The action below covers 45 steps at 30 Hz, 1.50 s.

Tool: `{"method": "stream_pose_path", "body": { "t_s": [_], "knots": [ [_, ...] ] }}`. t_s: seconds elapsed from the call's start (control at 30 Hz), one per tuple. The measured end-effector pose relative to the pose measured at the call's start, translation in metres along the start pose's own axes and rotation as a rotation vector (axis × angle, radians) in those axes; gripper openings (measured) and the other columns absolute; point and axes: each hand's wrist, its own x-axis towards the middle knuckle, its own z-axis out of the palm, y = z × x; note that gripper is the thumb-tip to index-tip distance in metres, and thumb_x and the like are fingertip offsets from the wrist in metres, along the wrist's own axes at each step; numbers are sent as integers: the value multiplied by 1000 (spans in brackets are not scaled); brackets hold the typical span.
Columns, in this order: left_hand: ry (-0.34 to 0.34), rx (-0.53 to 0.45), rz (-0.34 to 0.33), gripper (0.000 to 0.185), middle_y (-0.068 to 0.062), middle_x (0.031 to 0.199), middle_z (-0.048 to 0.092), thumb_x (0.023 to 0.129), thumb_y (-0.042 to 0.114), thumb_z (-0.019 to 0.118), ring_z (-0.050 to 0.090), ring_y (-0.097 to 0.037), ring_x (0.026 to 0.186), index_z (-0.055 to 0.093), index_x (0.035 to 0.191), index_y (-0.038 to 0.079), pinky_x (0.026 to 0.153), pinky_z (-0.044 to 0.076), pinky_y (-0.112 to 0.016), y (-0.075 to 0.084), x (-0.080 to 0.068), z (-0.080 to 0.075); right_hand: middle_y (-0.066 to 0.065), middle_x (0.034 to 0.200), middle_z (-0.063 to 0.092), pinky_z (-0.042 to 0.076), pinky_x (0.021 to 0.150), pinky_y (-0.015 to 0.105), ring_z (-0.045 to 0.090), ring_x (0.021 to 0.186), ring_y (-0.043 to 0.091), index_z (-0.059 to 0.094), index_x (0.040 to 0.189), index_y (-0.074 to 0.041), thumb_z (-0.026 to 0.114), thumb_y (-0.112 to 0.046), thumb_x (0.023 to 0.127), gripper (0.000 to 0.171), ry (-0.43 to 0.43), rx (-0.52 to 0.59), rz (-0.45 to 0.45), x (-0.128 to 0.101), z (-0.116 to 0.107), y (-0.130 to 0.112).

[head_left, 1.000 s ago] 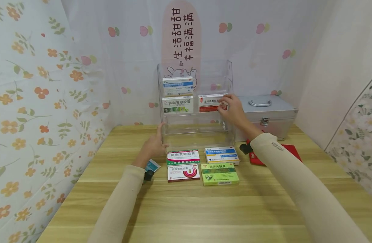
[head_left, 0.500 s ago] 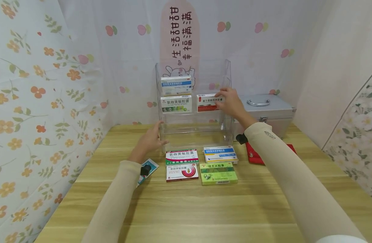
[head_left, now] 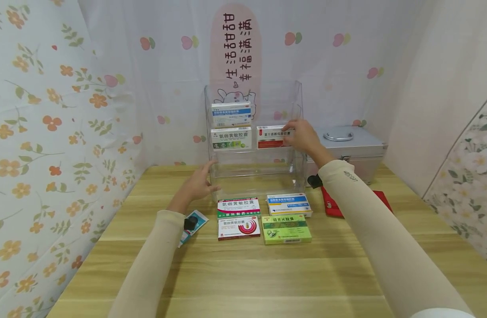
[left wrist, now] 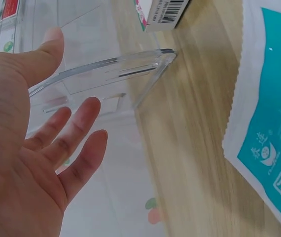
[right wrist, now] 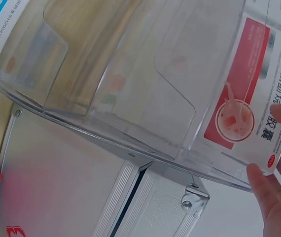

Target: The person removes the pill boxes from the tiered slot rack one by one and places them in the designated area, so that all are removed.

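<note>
A clear tiered acrylic rack (head_left: pixel 256 169) stands at the back of the table. On its right side, in the tier below the top one, sits a red-and-white medicine box (head_left: pixel 269 138). My right hand (head_left: pixel 304 139) pinches this box by its right end; in the right wrist view, the thumb lies on the printed face and the other fingers are around the end. My left hand (head_left: pixel 194 184) is at the rack's left side, fingers spread and loosely bent, holding nothing. To the left on the rack are a blue-and-white box (head_left: pixel 231 115) and a green-and-white box (head_left: pixel 231 139).
Before the rack lie a green-and-pink box (head_left: pixel 238 207), a white-and-red box (head_left: pixel 238 228), a blue-and-white box (head_left: pixel 289 205) and a yellow-green box (head_left: pixel 287 229). A teal sachet (head_left: pixel 199 220) lies beneath my left wrist. At right are a silver case (head_left: pixel 362 154) and a red pouch (head_left: pixel 380 201).
My right hand has shifted slightly left along the red-and-white box. My left wrist has moved a little left, showing more of the teal sachet. The view has tilted slightly.
</note>
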Motion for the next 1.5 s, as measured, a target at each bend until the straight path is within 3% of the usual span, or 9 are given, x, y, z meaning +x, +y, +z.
{"method": "stream_pose_path", "body": {
  "t_s": [0.27,0.47,0.97,1.5],
  "knots": [
    [37,-55,-10,89,-21,150,35,88,17,77,62,-28,90,20,156,22,80,55,-41,-2,1,6,19,140,50,36,107,54,43,130,41,67,113,-3,73,-7,86,28,0,26,-39,3,2,1],
    [45,-91,-3,89,-24,149,36,88,12,76,62,-29,90,20,156,20,79,55,-41,2,0,8,21,137,48,36,107,54,43,127,41,67,110,-1,75,-9,87,26,-19,78,-80,3,4,3],
    [47,-109,-30,88,-26,143,39,89,9,75,61,-29,89,20,156,23,76,55,-39,1,1,10,22,129,47,40,96,52,44,111,38,70,105,3,78,-12,87,24,-17,163,-51,1,9,6],
    [68,-119,-16,87,-27,137,45,88,7,75,60,-27,85,21,154,22,77,54,-40,1,0,12,22,120,48,43,88,49,43,108,36,70,105,1,71,-2,90,16,27,199,1,1,14,6]
  ]
}}
